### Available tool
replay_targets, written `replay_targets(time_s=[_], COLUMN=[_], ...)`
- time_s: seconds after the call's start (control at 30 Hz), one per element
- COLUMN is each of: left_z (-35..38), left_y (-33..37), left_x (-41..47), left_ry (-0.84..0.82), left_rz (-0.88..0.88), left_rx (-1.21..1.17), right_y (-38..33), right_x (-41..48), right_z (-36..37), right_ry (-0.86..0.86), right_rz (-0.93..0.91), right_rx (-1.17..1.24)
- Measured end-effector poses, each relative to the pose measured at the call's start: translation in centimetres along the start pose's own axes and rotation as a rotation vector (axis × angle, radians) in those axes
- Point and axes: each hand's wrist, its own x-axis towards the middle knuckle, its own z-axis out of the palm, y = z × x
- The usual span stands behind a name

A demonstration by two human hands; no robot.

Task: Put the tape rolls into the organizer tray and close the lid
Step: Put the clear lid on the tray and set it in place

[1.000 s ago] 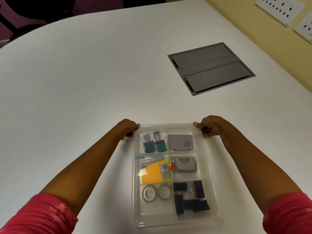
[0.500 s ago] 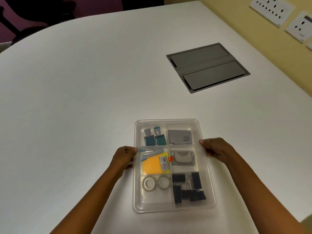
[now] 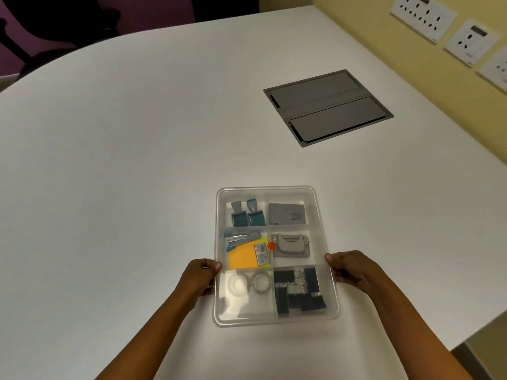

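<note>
A clear plastic organizer tray (image 3: 275, 189) lies on the white table, covered by its transparent lid. Two clear tape rolls (image 3: 248, 283) lie side by side in the near-left compartment. My left hand (image 3: 199, 278) grips the tray's left edge beside the tapes, thumb on top of the rim. My right hand (image 3: 349, 268) holds the right edge at about the same height, fingers curled around the side.
Other compartments hold teal stamps (image 3: 247, 213), a grey pad (image 3: 286, 213), a stapler with yellow notes (image 3: 248, 252), a grey punch (image 3: 290, 245) and black binder clips (image 3: 300, 292). A grey cable hatch (image 3: 327, 106) sits far right. Wall sockets (image 3: 424, 16) line the yellow wall.
Both hands slid from the tray's far corners back along its sides to the near half. The camera view has pulled back slightly.
</note>
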Motion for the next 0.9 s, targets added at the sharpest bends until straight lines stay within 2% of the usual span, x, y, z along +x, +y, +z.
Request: replay_targets(time_s=[0.07,0.13,0.23,0.3,0.47,0.9], left_z=[0.2,0.8,2.6,3.5,4.3,4.5], left_y=[-0.1,0.0,1.0,1.4,0.6,0.5], left_x=[0.2,0.5,0.9,1.6,3.7,3.8], left_ry=[0.052,0.178,0.398,0.44,0.431,0.415], left_rz=[0.069,0.245,0.538,0.68,0.754,0.776], left_rx=[0.051,0.199,0.362,0.525,0.725,0.641], right_y=[0.3,0.5,0.7,0.8,1.0,1.2], right_x=[0.3,0.5,1.6,2.6,3.8,3.7], right_z=[0.5,1.9,4.6,5.6,5.5,5.5], right_ry=[0.091,0.235,0.335,0.415,0.543,0.51], right_rz=[-0.153,-0.365,-0.649,-0.734,-0.826,-0.82], right_rx=[-0.189,-0.382,-0.494,-0.602,-0.84,-0.769])
